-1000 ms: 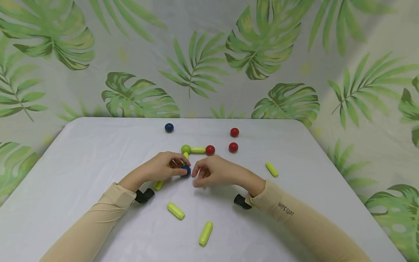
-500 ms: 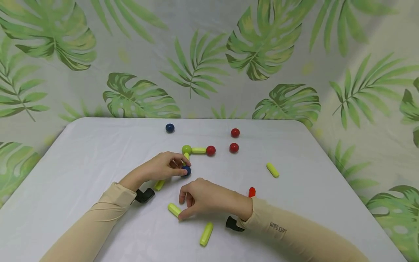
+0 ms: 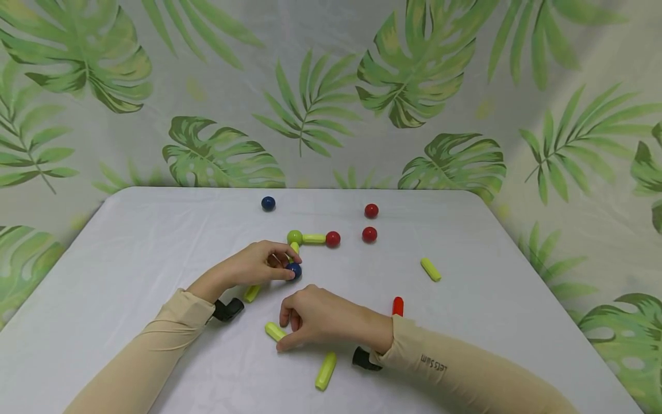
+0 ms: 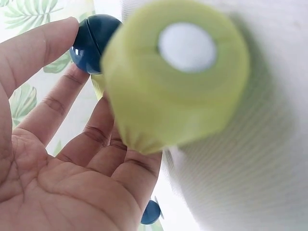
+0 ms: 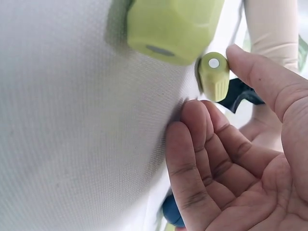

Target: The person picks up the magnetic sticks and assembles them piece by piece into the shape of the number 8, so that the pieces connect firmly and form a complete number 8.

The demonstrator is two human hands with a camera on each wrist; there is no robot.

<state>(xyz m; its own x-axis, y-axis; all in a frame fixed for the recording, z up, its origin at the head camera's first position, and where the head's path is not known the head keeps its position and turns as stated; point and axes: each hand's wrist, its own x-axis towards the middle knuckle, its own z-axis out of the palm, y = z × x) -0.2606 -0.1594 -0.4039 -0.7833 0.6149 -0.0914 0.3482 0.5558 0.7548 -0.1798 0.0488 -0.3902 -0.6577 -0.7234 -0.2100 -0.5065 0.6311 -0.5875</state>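
In the head view my left hand [image 3: 258,263] pinches a blue ball [image 3: 294,271] between thumb and fingers. This ball joins a yellow-green stick [image 3: 295,248] that runs up to a lime-green ball [image 3: 295,237]. From there another stick [image 3: 313,238] leads to a red ball [image 3: 333,239]. My right hand [image 3: 320,317] is at a loose yellow-green stick [image 3: 274,330] on the table. In the right wrist view its thumb and curled index finger pinch that stick [image 5: 214,79], whose end shows a pale disc.
Another yellow-green stick [image 3: 326,371] lies nearer me, and one [image 3: 430,269] at right. Part of a stick [image 3: 251,293] shows under my left hand, and a red stick [image 3: 397,306] beside my right wrist. Farther back sit two red balls [image 3: 369,234] and a blue ball [image 3: 268,203].
My right hand has moved from beside the blue ball down and toward me to the loose stick, uncovering the red stick. The left hand stays on the blue ball.
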